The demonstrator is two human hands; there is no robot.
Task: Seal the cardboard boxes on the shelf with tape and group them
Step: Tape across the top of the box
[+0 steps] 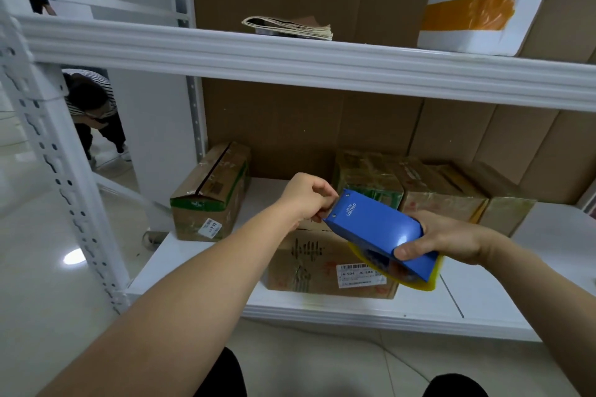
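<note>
White metal shelving [309, 64] with perforated uprights, backed by brown corrugated card; glossy pale floor tiles below.

Lower shelf [483, 293], smooth white board:
- Front box [322, 267]: worn brown cardboard, rectangular, red and black print, white barcode label on the near face. Stands near the front edge, under both hands.
- Left box [209, 193]: long, brown with green band, top seam dark, glossy tape patches, small white label. Set apart from the others, near the left upright.
- Back boxes [429, 190]: row of brown cartons against the rear right, wrapped in shiny clear tape, sides touching.
- Bare board shows at the front right and between left box and front box.

Upper shelf:
- Foam box [480, 10]: white, rounded corners, orange tape band.
- Paper stack [290, 27]: folded, flat, frayed edges.

Dispenser [383, 232]: blue smooth casing, boxy, tilted, yellow tape roll at its lower end. Held above the front box.

Right hand [451, 240]: fingers curled round the dispenser's lower end.
Left hand [309, 196]: fingers pinched at the dispenser's upper tip; whether tape is between them cannot be told.

Two other persons at far left.
</note>
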